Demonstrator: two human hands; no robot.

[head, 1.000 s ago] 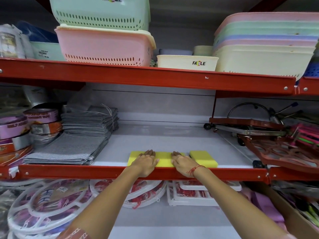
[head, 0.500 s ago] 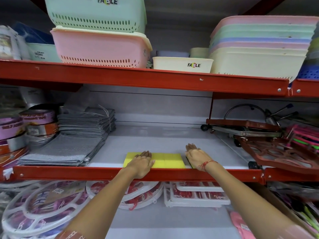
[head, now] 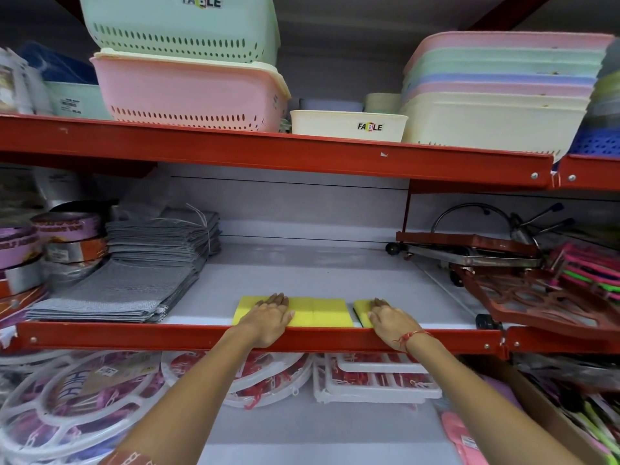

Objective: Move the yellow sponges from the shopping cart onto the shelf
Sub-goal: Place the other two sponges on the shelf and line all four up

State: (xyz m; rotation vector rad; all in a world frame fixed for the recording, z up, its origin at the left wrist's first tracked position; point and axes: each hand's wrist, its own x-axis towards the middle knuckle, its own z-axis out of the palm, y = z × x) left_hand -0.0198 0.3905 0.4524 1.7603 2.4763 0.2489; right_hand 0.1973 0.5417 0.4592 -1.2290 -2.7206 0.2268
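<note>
At the shelf (head: pixel 302 273) front, we press our left hand (head: pixel 268 318) and right hand (head: pixel 391 318) flat, fingers unclenched, on yellow sponges (head: pixel 318 312), likely aligning them along the edge.

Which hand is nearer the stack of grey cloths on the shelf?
Left. The left hand lies flat on the yellow sponges, just right of the grey cloths; the right hand rests farther right on a separate sponge.

We are viewing non-task stock — grey cloths (head: pixel 134 280) lying at left, pastel baskets (head: pixel 188 88) stacking above — tape rolls (head: pixel 63 229) beside them.
</note>
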